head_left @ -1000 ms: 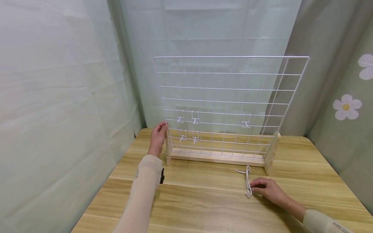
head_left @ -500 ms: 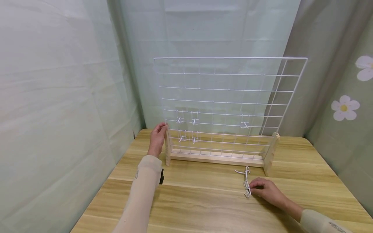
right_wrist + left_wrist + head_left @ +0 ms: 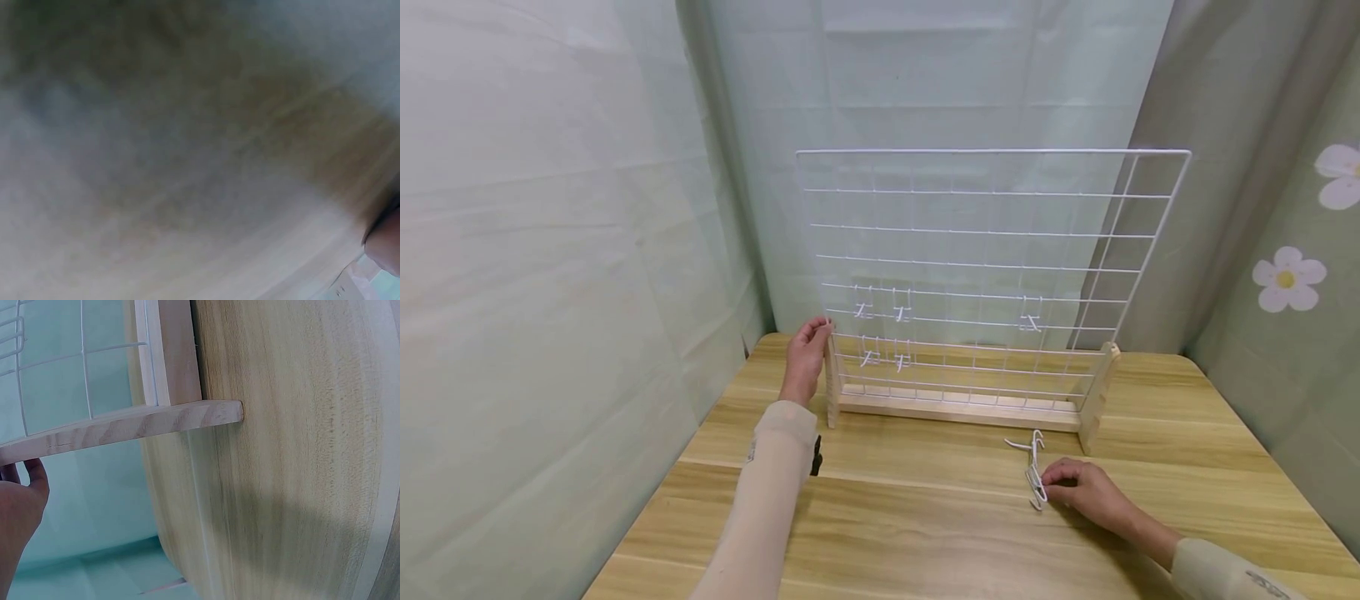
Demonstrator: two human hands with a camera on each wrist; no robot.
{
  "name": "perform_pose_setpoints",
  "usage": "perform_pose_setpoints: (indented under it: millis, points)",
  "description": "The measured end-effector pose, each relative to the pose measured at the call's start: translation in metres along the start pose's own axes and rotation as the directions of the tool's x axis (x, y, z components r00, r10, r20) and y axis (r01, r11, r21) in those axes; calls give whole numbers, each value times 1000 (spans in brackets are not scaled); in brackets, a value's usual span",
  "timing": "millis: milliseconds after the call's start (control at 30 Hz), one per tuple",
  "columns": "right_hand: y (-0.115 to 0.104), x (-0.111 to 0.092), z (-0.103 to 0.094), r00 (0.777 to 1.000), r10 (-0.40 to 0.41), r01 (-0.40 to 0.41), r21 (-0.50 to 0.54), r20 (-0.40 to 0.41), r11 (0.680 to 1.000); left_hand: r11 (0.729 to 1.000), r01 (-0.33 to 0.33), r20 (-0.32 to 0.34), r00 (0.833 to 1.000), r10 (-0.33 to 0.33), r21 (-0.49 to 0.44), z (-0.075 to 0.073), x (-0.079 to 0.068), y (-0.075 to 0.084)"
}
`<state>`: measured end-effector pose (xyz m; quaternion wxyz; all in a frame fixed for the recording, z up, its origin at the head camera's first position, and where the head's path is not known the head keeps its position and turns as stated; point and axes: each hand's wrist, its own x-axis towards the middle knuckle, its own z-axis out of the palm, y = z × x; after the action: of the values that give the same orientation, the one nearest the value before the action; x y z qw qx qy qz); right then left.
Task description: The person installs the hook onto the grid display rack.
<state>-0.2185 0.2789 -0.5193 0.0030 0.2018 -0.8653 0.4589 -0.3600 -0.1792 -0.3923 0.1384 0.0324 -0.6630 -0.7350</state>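
Note:
My left hand (image 3: 805,358) grips the upper end of the left wooden post (image 3: 832,392) of a stand. That stand holds up a white wire grid panel (image 3: 992,152). In the left wrist view my fingers (image 3: 39,478) press the outer side of the post. Low at the right front, my right hand (image 3: 1093,496) pinches the near end of a white wire hook (image 3: 1034,457) at the tabletop, its prong pointing left. Several similar hooks hang on the grid's lower rows, such as a hook (image 3: 902,313) left of centre and another hook (image 3: 1031,322) at the right.
A pale wooden base bar (image 3: 955,405) joins the left post to the right post (image 3: 1097,400). Light green curtains (image 3: 587,250) surround the wood-grain table (image 3: 887,525) at the back and sides. The right wrist view is mostly blurred.
Both hands keep their places on the post and the hook. Only a slight shift of the head view shows.

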Motion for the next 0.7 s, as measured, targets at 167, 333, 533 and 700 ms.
perform_pose_setpoints:
  millis: [167,333,533,700]
  points:
    - [-3,1,-1,1000,25,-25,-29,-1,999,1000,7,6,1000,-7,-2,0,0,0]
    - [-7,1,-1,998,57,-58,-49,-18,997,1000,5,6,1000,-5,11,-1,-1,0]
    - [-10,0,0,996,74,-77,-64,-44,995,1000,12,7,1000,-12,8,-2,0,-1]
    - [-12,-1,0,996,33,-38,-66,-87,997,1000,9,10,1000,-9,4,-2,1,-1]
